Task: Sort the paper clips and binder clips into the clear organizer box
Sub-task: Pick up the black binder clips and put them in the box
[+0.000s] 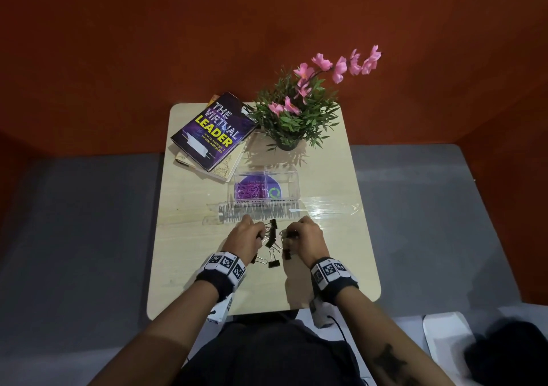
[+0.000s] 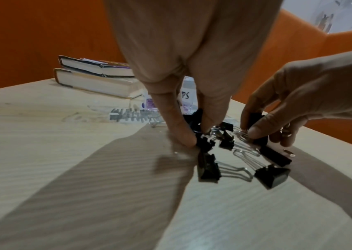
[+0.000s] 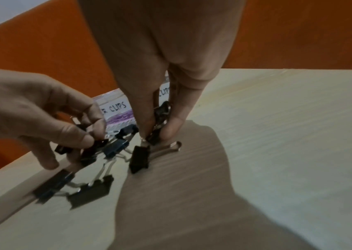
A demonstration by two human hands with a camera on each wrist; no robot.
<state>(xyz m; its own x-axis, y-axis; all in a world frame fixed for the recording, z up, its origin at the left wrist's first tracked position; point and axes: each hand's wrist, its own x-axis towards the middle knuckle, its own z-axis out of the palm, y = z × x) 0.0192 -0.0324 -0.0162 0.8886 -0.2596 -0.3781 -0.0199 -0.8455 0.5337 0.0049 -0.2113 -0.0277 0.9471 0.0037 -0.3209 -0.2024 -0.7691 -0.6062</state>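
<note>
Several black binder clips [image 1: 271, 244] lie in a pile on the light wooden table [image 1: 207, 267], between my two hands. My left hand [image 2: 198, 135] pinches one binder clip at the pile's left edge, fingertips down on the table. My right hand [image 3: 158, 133] pinches another binder clip [image 3: 162, 110] between thumb and finger at the pile's right side. Loose clips [image 2: 208, 169] [image 3: 91, 191] lie nearer to me. The clear organizer box [image 1: 292, 178] stands just beyond, with purple paper clips [image 1: 250, 191] in its left compartment. The right compartment shows no clips.
The box's clear lid [image 1: 258, 210] lies flat between the box and my hands. Stacked books [image 1: 213, 132] sit at the table's far left, and a potted plant with pink flowers [image 1: 293, 115] at the far middle. Orange walls surround the table.
</note>
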